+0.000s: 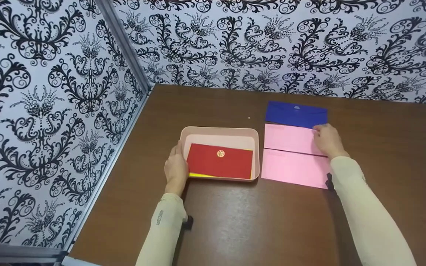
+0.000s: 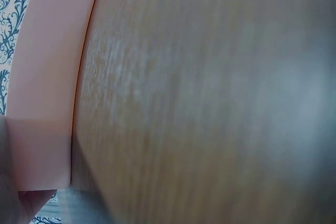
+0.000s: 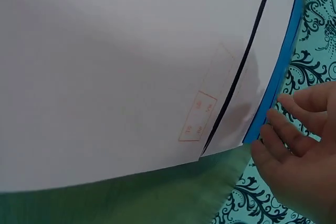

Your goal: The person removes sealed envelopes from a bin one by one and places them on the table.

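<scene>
A pink tray (image 1: pixel 220 130) sits left of centre on the table, holding a red envelope (image 1: pixel 220 162) with a gold emblem on top of something yellow (image 1: pixel 202 175). My left hand (image 1: pixel 176 168) rests against the tray's left wall, fingers extended along it. In the left wrist view, the tray's outer wall (image 2: pixel 47 87) stands beside part of that hand (image 2: pixel 10 198). To the right, a blue envelope (image 1: pixel 296 113) lies above two pink envelopes (image 1: pixel 288 136). My right hand (image 1: pixel 329 140) is at the blue envelope's lower right corner, its fingers loosely bent in the right wrist view.
Brown wooden table (image 1: pixel 235 229) lies under everything. Patterned walls (image 1: pixel 253 44) rise behind it and along the left side. The lower pink envelope (image 1: pixel 294 166) is partly covered by the right cuff. Small red printing (image 3: pixel 198 116) shows on a pink envelope.
</scene>
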Demonstrator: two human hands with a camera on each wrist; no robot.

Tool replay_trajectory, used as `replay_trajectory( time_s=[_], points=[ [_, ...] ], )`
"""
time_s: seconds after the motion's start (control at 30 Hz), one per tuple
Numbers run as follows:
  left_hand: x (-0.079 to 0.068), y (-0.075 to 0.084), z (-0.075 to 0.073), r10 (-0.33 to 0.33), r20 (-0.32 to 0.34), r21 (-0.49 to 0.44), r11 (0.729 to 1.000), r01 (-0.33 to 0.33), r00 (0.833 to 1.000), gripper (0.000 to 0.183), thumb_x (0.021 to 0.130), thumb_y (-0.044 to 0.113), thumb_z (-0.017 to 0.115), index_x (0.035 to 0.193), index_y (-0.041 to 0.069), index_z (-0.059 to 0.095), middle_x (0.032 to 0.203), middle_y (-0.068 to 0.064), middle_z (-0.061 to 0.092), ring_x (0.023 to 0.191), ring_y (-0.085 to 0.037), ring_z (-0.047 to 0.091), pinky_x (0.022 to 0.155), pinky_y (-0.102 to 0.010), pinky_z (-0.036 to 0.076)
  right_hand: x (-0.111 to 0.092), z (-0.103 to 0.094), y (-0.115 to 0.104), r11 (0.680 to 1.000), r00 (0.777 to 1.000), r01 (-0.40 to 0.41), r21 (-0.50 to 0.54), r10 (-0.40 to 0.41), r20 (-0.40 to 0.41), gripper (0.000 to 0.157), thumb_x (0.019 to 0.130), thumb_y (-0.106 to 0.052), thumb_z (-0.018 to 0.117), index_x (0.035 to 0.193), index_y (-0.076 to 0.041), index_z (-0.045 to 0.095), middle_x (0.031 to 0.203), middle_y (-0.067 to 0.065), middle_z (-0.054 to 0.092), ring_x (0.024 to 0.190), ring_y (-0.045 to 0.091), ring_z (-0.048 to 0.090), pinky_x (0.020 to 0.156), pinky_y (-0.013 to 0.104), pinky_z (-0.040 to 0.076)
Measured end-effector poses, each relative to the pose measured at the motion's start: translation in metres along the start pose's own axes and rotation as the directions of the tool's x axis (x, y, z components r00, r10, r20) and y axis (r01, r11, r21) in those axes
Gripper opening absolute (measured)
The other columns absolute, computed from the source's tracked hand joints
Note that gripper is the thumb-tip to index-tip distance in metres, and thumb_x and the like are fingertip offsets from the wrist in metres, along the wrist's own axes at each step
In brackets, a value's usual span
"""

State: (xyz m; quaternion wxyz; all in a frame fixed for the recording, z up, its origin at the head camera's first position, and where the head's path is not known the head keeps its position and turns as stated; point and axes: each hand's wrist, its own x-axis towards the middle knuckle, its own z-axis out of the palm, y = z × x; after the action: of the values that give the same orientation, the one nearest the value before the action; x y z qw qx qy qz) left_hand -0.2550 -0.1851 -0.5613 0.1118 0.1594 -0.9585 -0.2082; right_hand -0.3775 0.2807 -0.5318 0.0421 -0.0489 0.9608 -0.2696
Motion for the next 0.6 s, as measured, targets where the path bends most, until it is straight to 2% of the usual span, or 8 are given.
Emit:
replay_trajectory(
  time_s=[0.2, 0.37, 0.6],
  points=[
    [0.0011, -0.0003, -0.0003, 0.003, 0.012, 0.001, 1.0, -0.003, 1.0, 0.059, 0.092, 0.005, 0.056, 0.15, 0.011, 0.044, 0.14, -0.012, 0.058, 0.103, -0.042, 0.068, 0.09, -0.052, 0.056, 0.0005, 0.002, 0.0055, 0.994, 0.994, -0.01, -0.113, 0.022, 0.106, 0.048, 0.099, -0.014, 0.042, 0.138, 0.012, 0.048, 0.143, 0.042, 0.031, 0.13, 0.062, 0.032, 0.112, 0.071, 0.028],
    [0.001, -0.0009, -0.0004, 0.009, 0.002, -0.003, 1.0, -0.009, 1.0, 0.059, 0.091, 0.004, 0.056, 0.149, 0.011, 0.044, 0.139, -0.013, 0.059, 0.101, -0.042, 0.069, 0.088, -0.053, 0.057, 0.0018, 0.0031, 0.0087, 0.992, 0.987, -0.034, -0.12, 0.053, 0.153, 0.058, 0.092, -0.013, 0.049, 0.144, 0.012, 0.04, 0.148, 0.041, 0.024, 0.135, 0.061, 0.026, 0.113, 0.071, 0.026],
    [0.0008, -0.0003, 0.0001, 0.008, 0.005, 0.009, 1.0, -0.008, 1.0, 0.058, 0.093, 0.003, 0.053, 0.15, 0.012, 0.044, 0.138, -0.012, 0.059, 0.099, -0.042, 0.069, 0.087, -0.052, 0.057, 0.0019, 0.0021, 0.0098, 0.991, 0.983, -0.036, -0.126, 0.058, 0.172, 0.06, 0.092, -0.014, 0.052, 0.145, 0.011, 0.037, 0.149, 0.04, 0.022, 0.136, 0.061, 0.022, 0.113, 0.072, 0.024]
  ],
)
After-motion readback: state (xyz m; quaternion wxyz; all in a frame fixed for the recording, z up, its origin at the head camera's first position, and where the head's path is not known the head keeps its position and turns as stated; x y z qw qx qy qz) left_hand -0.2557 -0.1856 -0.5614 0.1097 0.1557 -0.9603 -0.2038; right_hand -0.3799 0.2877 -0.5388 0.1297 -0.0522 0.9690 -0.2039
